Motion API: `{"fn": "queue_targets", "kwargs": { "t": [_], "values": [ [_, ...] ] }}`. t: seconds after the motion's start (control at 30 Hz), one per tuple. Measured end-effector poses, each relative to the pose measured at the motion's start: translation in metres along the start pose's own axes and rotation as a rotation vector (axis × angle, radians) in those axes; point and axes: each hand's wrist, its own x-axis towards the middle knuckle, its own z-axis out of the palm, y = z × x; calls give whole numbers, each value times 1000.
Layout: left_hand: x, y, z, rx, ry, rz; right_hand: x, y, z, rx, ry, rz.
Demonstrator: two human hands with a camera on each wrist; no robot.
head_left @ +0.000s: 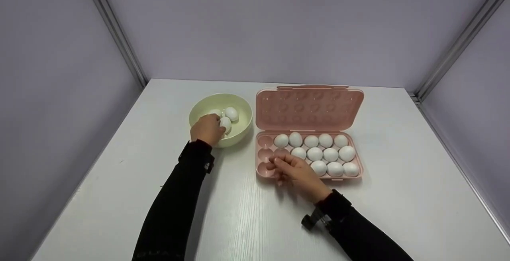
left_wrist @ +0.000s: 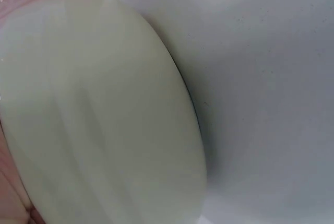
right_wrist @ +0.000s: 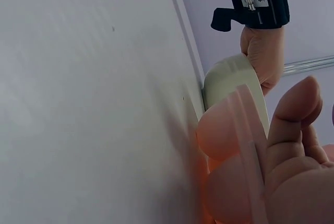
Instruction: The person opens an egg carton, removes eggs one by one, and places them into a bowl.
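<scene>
My left hand reaches over the near rim of a pale green bowl. Its thumb and fingers pinch a white egg inside; two other white eggs lie beside that one. The left wrist view is mostly filled by the bowl's outer wall. My right hand hovers over the front left of a pink egg carton, its fingers loosely bent around nothing visible. White eggs fill many cups; the left column's cups are bare. Some front cups are hidden under the right hand.
The carton's pink lid stands raised at the back, close to the bowl's right side. Everything sits on a white table. Grey panels enclose its back and sides.
</scene>
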Motion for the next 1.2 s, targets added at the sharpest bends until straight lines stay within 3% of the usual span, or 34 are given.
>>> {"fn": "queue_targets", "kwargs": {
  "t": [0.13, 0.27, 0.33, 0.43, 0.5, 0.6, 0.7, 0.8, 1.0, 1.2],
  "values": [
    [-1, 0, 1, -4, 45, 18, 0, -1, 1, 15, -3, -3],
    [-13, 9, 5, -50, 198, 92, 0, -1, 3, 25, 5, -3],
    [-25, 18, 9, -94, 313, 168, 0, 0, 3, 33, 6, 6],
    [-49, 34, 17, -149, 469, 329, 0, 0, 3, 50, -4, 20],
    [-67, 45, 23, -162, 542, 447, 0, -1, 3, 56, -7, 24],
    [-93, 56, 33, -170, 599, 586, -1, -4, 2, 49, 10, 18],
    [-111, 61, 41, -178, 618, 657, -2, -7, 2, 22, 39, -6],
    [-119, 60, 50, -183, 607, 675, -4, -9, 2, -29, 68, -53],
    [-121, 50, 64, -183, 560, 632, -5, -11, -2, -251, 148, -193],
    [-120, 48, 69, -208, 491, 627, -7, -20, -13, -423, 273, -297]
  ]
}}
